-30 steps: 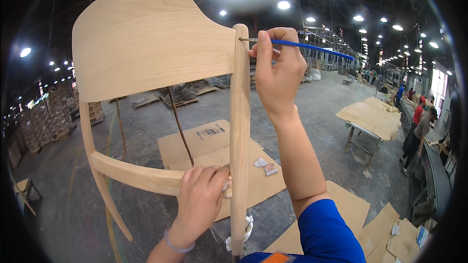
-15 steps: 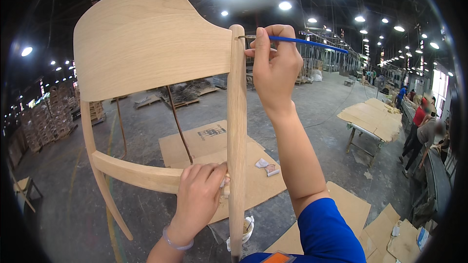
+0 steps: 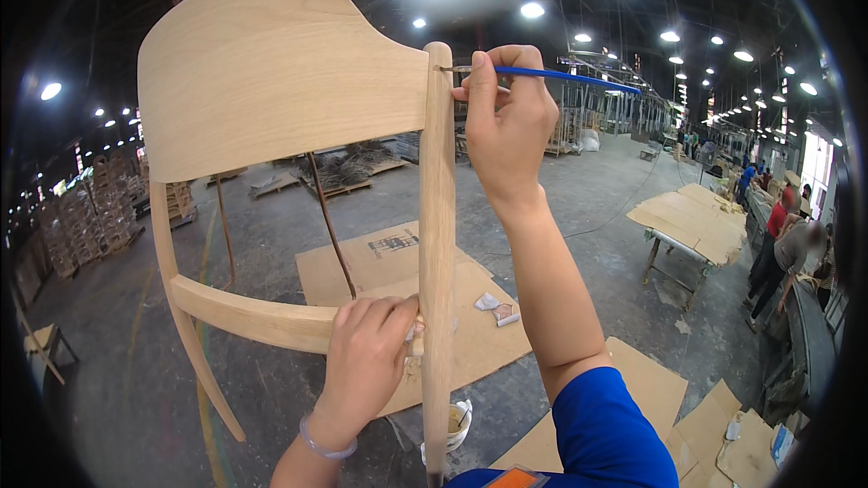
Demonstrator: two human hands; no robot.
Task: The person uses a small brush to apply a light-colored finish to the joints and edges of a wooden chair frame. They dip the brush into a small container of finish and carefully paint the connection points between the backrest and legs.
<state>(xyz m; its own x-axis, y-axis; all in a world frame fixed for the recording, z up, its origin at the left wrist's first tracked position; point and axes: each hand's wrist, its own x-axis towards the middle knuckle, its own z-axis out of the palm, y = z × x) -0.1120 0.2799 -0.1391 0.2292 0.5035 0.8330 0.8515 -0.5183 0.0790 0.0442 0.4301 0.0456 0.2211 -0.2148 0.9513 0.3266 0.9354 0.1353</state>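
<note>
A pale wooden chair frame (image 3: 280, 81) hangs upright before me, with a broad curved backrest, a lower curved rail and upright posts. My right hand (image 3: 511, 117) pinches a thin blue-handled paintbrush (image 3: 570, 79) held level. The brush tip touches a small dark spot near the top of the right post (image 3: 438, 217), beside the backrest joint. My left hand (image 3: 369, 352), with a pale bracelet at the wrist, is closed round the lower rail (image 3: 262, 316) where it meets that post. A pale crumpled bit shows by its fingertips; what it is, I cannot tell.
Cardboard sheets (image 3: 362, 258) lie on the floor under the chair, with crumpled paper scraps (image 3: 497, 309). A small white pot (image 3: 458, 425) stands below the right post. A cardboard-covered table (image 3: 692, 217) is to the right, and people work along a bench (image 3: 814, 325) beyond it.
The chair frame has shifted very slightly up and left in view, my hands with it. The brush tip stays on the same spot of the post.
</note>
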